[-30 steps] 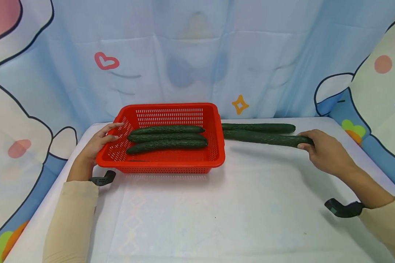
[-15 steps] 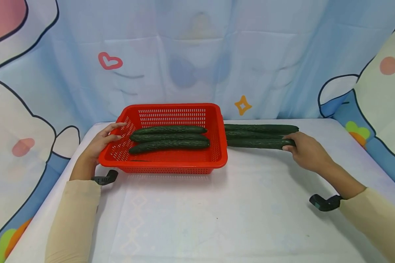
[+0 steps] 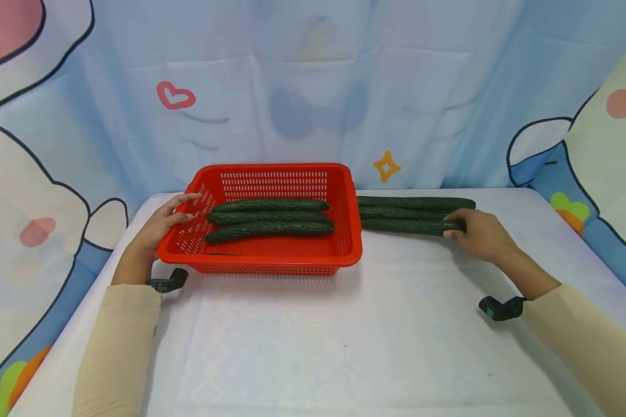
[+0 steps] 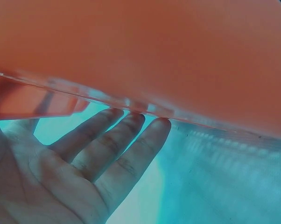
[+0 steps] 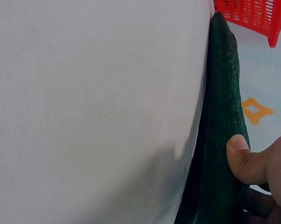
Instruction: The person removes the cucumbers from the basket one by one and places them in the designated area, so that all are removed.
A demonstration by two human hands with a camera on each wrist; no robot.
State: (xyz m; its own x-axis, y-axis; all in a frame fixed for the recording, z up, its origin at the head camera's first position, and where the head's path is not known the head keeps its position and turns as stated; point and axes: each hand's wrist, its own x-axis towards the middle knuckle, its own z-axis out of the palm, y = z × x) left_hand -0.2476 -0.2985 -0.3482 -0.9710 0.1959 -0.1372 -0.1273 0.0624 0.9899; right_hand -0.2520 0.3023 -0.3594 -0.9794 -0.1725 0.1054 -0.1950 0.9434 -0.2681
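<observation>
Where visible, cucumber in right hand.

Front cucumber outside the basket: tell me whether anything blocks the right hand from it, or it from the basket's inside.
Nothing visible separates the right hand from the cucumber; thumb and fingers grip its right end. Between it and the inside stands the basket's right wall.
</observation>
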